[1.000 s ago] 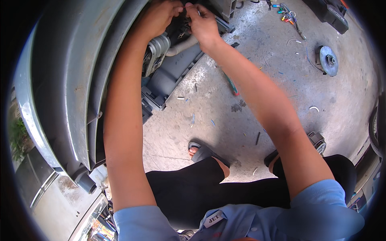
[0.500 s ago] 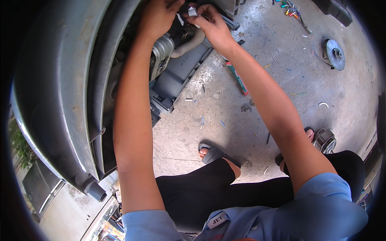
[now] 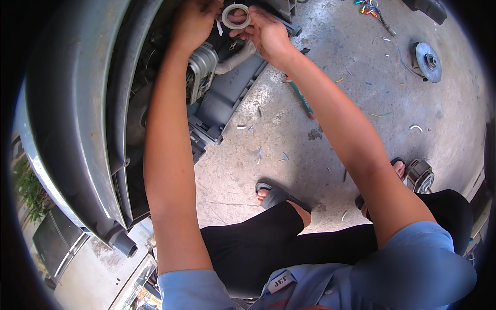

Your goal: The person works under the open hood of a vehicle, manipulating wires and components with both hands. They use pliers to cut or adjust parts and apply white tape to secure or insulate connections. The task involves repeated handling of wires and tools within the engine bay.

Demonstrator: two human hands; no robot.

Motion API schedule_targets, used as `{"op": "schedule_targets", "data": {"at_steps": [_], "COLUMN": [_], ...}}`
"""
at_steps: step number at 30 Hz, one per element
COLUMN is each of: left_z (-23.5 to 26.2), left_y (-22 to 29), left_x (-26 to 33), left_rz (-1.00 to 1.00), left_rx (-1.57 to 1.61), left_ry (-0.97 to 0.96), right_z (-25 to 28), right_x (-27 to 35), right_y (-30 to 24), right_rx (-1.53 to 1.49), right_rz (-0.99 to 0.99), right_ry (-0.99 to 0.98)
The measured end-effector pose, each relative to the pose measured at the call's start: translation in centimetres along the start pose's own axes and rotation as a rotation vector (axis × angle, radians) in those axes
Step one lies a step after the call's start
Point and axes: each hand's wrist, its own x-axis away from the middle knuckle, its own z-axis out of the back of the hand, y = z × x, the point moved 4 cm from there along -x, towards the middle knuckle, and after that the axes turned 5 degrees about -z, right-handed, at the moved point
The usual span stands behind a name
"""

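My right hand (image 3: 268,33) is closed on a roll of white tape (image 3: 225,18), its ring face turned towards me and its open middle showing. Beside it, my left hand (image 3: 194,23) has its fingers curled together at the top edge of the view; what they grip is hidden. A short white strip (image 3: 219,28) hangs just by the left fingertips. Both hands are over the open engine bay of a vehicle, above a ribbed grey hose (image 3: 236,60) and a metal part (image 3: 202,70). A dark plastic housing (image 3: 227,85) lies below the hose.
Grey vehicle body panels (image 3: 88,103) rise along my left. On the concrete floor lie a teal tool or tube (image 3: 300,97), a round metal disc part (image 3: 429,62), a motor-like part (image 3: 419,176), colourful small pieces on a cable (image 3: 369,9) and scattered wire scraps.
The tape roll has turned in my right hand, so its round face now shows. Both hands have shifted slightly left, along with the whole view.
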Motion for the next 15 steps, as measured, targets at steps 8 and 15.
{"op": "schedule_targets", "data": {"at_steps": [8, 15], "left_z": [-0.3, 1.1], "left_y": [0.4, -0.1], "left_x": [-0.1, 0.0], "left_rz": [0.049, 0.056], "left_rx": [0.081, -0.148], "left_ry": [-0.054, 0.050], "right_z": [-0.7, -2.4], "right_x": [-0.2, 2.0], "right_y": [-1.3, -1.9], "right_rx": [0.213, 0.623], "right_rz": [0.144, 0.283], "right_ry": [0.117, 0.300]}}
